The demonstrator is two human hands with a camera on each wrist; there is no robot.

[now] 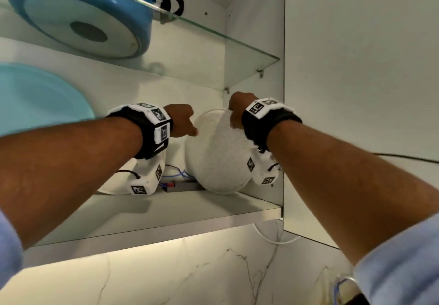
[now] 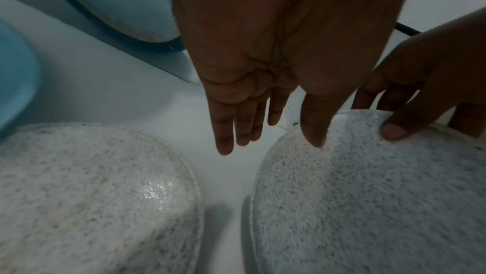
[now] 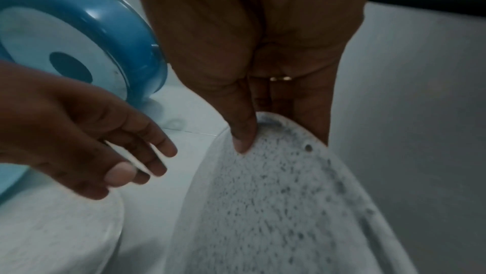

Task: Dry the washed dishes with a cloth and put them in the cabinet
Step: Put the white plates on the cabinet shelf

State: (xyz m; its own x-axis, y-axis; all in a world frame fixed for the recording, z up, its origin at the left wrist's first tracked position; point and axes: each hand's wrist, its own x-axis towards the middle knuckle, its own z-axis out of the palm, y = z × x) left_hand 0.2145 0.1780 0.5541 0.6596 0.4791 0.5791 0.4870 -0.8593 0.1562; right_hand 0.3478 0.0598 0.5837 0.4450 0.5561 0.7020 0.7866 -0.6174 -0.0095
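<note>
Two bare forearms reach up into the cabinet: the putting-away step.
The round white speckled plate (image 1: 217, 152) stands tilted at the bottom shelf's (image 1: 190, 207) right end, right hand (image 1: 238, 112) pinching its top rim, left hand (image 1: 181, 120) with fingers (image 2: 223, 133) straight, thumb touching; a second speckled plate (image 2: 92, 195) lies left. Next, I judge: lower it flat.

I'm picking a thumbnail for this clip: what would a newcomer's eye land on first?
First, the speckled white plate standing on edge on the lower cabinet shelf, pinched at its top rim by the right hand while the left hand touches it with straight fingers. Next, the blue pan on the glass shelf above, seen from below, and a second speckled plate to the left.
</note>
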